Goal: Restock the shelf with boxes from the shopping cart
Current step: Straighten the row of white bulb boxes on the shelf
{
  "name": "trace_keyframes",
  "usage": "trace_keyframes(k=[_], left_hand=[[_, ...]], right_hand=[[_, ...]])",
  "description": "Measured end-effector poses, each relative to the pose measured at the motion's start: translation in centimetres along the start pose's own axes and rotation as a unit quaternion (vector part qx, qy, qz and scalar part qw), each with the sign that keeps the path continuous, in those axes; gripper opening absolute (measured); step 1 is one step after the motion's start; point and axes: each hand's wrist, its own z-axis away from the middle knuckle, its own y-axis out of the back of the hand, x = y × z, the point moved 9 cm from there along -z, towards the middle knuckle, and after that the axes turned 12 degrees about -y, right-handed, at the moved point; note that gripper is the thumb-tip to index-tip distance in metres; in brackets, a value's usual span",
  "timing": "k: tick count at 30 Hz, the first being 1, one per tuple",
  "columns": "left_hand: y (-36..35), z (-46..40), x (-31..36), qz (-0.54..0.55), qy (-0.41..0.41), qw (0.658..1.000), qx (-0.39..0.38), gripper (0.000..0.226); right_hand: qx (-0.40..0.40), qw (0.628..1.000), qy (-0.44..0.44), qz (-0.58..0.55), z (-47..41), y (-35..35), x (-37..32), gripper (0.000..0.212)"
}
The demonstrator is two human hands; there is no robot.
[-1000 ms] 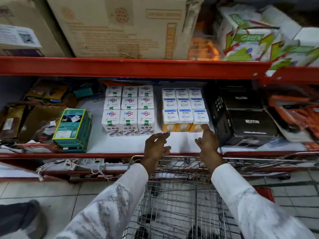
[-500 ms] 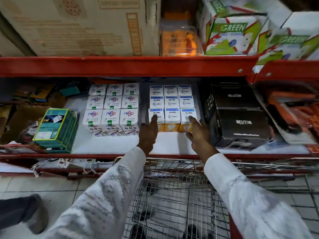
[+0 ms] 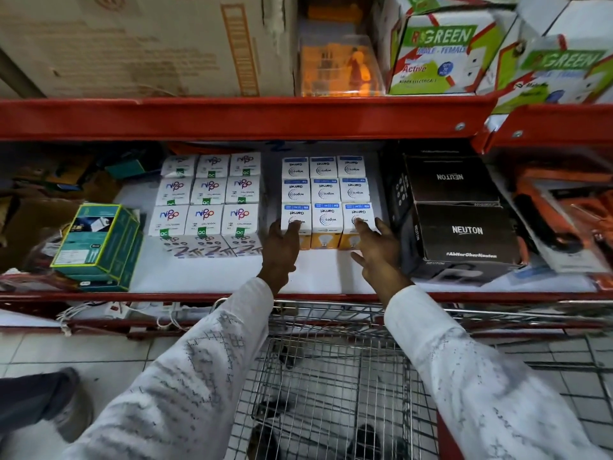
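A block of white and blue bulb boxes with orange fronts stands in three rows on the white shelf. My left hand rests flat against the front left box, fingers on its top. My right hand touches the front right box with fingers spread. Neither hand grips a box. Below my arms is the wire shopping cart; no boxes show in the part of its basket that I can see.
White bulb boxes with a colourful logo stand left of the block. Green boxes lie further left. Black boxes sit right of my right hand. A red shelf rail overhangs; cartons stand above it. A person's shoe is lower left.
Both hands went forward from the shelf's front edge to the front row of bulb boxes and now press on its two outer boxes. The view has shifted a little to the right.
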Motion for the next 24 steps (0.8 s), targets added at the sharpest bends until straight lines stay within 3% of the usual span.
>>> trace_keyframes(k=[24], left_hand=[[-0.74, -0.74, -0.44, 0.073, 0.007, 0.997, 0.005, 0.045]], right_hand=[[0.024, 0.998, 0.048, -0.014, -0.72, -0.37, 0.00, 0.053]])
